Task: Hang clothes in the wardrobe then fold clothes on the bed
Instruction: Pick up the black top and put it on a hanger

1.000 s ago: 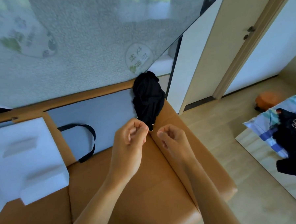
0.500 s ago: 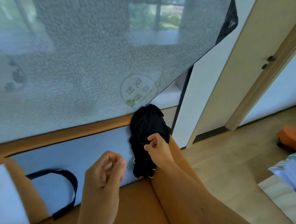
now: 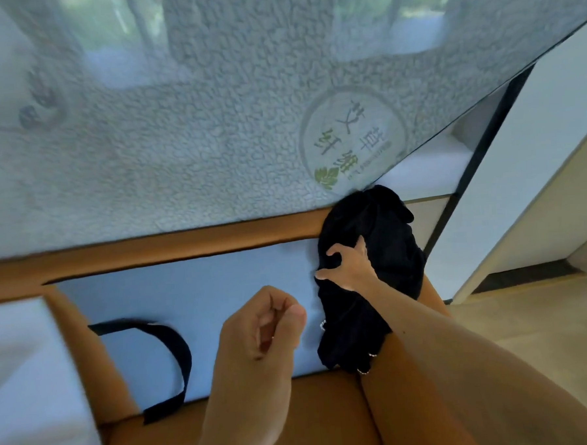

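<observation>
Right hand grips the black garment bunched beneath it.

Matt black cloth garment, nubbly fleece blanket, smooth tan sofa.

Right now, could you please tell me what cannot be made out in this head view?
- black garment: bunched up, so its type is unclear; the right hand gripping it and the forearm cover part of it.
- left hand: curled fingers hide whether it holds anything.
- white object: blurred and cut off by the left edge, so it cannot be identified.
</observation>
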{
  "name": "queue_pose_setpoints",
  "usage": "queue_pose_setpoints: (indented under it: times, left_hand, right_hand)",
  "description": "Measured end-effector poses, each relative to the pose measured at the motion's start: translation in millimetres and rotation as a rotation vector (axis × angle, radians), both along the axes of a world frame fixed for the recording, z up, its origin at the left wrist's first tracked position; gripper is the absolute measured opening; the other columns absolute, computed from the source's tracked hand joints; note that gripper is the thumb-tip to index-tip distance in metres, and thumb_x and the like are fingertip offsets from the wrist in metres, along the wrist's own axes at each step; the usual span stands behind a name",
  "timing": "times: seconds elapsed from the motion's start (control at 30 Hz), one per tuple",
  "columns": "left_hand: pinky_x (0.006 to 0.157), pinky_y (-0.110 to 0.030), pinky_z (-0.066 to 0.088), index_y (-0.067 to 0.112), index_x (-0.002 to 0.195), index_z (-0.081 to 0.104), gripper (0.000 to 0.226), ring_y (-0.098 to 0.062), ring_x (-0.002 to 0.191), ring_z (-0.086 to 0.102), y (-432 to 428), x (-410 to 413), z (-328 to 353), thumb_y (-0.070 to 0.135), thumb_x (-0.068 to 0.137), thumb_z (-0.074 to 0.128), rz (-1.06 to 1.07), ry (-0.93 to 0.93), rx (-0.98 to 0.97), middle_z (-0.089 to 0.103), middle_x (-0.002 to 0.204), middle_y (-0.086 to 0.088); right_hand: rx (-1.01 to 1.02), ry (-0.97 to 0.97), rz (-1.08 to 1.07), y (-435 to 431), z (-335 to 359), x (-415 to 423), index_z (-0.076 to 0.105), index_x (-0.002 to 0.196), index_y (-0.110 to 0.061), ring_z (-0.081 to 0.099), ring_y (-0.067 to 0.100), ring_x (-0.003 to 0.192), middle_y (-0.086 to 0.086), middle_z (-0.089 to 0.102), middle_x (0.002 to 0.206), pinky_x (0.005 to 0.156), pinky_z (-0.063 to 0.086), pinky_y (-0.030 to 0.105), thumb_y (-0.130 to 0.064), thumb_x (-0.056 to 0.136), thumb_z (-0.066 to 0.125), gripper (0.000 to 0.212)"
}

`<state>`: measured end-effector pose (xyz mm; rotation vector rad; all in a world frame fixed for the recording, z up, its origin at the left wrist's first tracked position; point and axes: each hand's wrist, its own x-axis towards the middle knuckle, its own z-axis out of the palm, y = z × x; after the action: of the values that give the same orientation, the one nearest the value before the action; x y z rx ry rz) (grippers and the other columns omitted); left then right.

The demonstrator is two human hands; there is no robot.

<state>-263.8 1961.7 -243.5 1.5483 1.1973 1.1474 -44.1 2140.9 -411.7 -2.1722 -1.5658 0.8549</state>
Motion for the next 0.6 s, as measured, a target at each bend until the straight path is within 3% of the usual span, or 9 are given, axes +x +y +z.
queue_pose_setpoints:
  times: [0.13,0.2,0.3,0.4,0.47,0.53,0.6]
  left_hand:
    - [0.049,-0.017,0.03,0.027,0.067,0.058,0.023,-0.006,0.049,0.036,11,-6,-12,0.042,0.085,0.055,0.034,0.032,-0.039,0.046,0.053,0.007]
    - [0.048,-0.015,0.031,0.026,0.067,0.057,0.027,-0.005,0.049,0.036,11,-9,-10,0.048,0.082,0.054,0.045,0.053,-0.044,0.045,0.054,0.007]
    - [0.049,-0.015,0.029,0.021,0.071,0.057,0.034,-0.007,0.05,0.034,11,-13,-1,0.054,0.079,0.051,0.035,0.043,-0.07,0.044,0.055,0.003]
    - [0.049,-0.016,0.029,0.019,0.072,0.057,0.032,-0.009,0.052,0.033,7,-12,14,0.048,0.084,0.054,0.025,0.078,-0.076,0.042,0.057,-0.002]
    - [0.05,-0.016,0.031,0.018,0.071,0.057,0.028,-0.006,0.052,0.035,4,-11,29,0.034,0.094,0.057,0.018,0.148,-0.069,0.043,0.057,0.003]
    - [0.056,-0.016,0.036,0.018,0.074,0.058,0.023,-0.005,0.058,0.046,1,-11,41,0.023,0.097,0.06,0.034,0.26,-0.06,0.052,0.063,0.009]
    - [0.066,-0.018,0.04,0.026,0.087,0.06,0.009,-0.003,0.078,0.057,-3,-14,49,0.026,0.092,0.066,0.053,0.326,-0.08,0.06,0.082,0.019]
  right_hand:
    - [0.01,0.039,-0.148,15,-11,1,0.051,0.138,-0.016,0.052,0.039,0.125,0.012,0.006,0.159,0.102,0.049,0.048,-0.061,0.07,0.08,0.086]
    - [0.034,0.1,-0.2,10,-6,5,0.053,0.136,-0.006,0.054,0.035,0.123,0.011,0.02,0.158,0.103,0.049,0.046,-0.063,0.071,0.079,0.09]
    - [0.121,0.382,-0.242,-7,23,15,0.062,0.132,-0.008,0.051,0.025,0.132,0.005,0.046,0.147,0.108,0.044,0.035,-0.054,0.077,0.08,0.074]
    - [0.174,0.616,-0.199,-36,71,18,0.076,0.111,-0.022,0.059,0.013,0.122,-0.007,0.069,0.123,0.107,0.045,0.034,-0.053,0.075,0.081,0.048]
    - [0.225,0.707,-0.144,-58,108,13,0.078,0.102,-0.027,0.064,0.01,0.113,-0.008,0.074,0.111,0.098,0.051,0.033,-0.045,0.079,0.082,0.03]
    - [0.282,0.778,-0.089,-81,153,3,0.079,0.099,-0.029,0.068,0.018,0.099,0.007,0.075,0.1,0.084,0.051,0.031,-0.041,0.078,0.083,0.025]
    - [0.33,0.89,0.019,-106,204,-11,0.078,0.103,-0.029,0.06,0.029,0.084,0.023,0.064,0.086,0.079,0.048,0.039,-0.042,0.073,0.083,0.034]
